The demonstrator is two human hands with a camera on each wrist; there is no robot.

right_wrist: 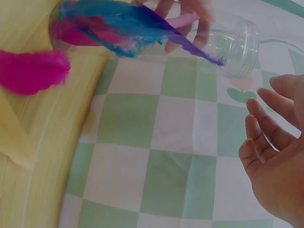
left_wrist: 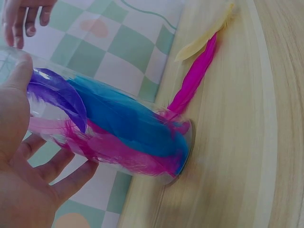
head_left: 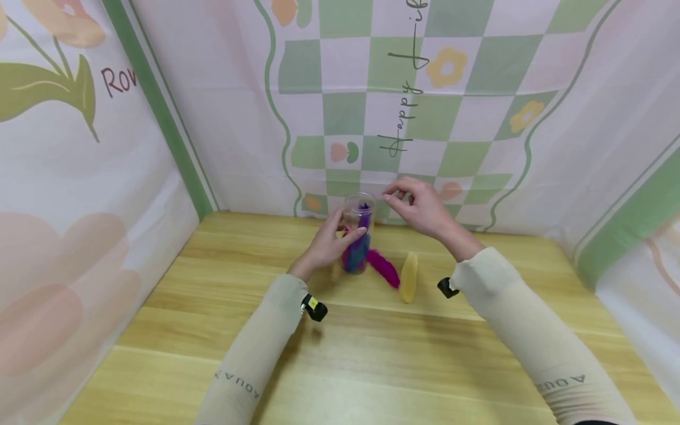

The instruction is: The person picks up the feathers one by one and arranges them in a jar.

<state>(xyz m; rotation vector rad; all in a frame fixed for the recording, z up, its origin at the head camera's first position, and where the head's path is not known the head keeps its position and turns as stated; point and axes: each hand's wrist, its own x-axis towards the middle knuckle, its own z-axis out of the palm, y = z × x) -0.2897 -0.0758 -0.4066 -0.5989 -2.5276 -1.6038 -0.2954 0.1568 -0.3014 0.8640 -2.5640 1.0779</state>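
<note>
My left hand (head_left: 327,243) grips a clear plastic jar (head_left: 353,219), its thumb along the near side and its fingers around the far side. The jar stands upright on the table with its top uncovered. Inside it are a blue feather (left_wrist: 126,116), a purple feather (left_wrist: 59,95) and pink-magenta feathers (left_wrist: 128,154). Just right of the jar's rim, my right hand (head_left: 419,206) hovers with nothing in its loosely bent fingers (right_wrist: 268,97). Beside the jar's base lies a magenta feather (head_left: 383,268), and a pale yellow feather (head_left: 408,278) lies to the right of it.
The wooden table (head_left: 350,366) reaches back to a hanging cloth (head_left: 345,112) with a green and white checked print, close behind the jar. More printed cloth (head_left: 69,236) hangs along the left side.
</note>
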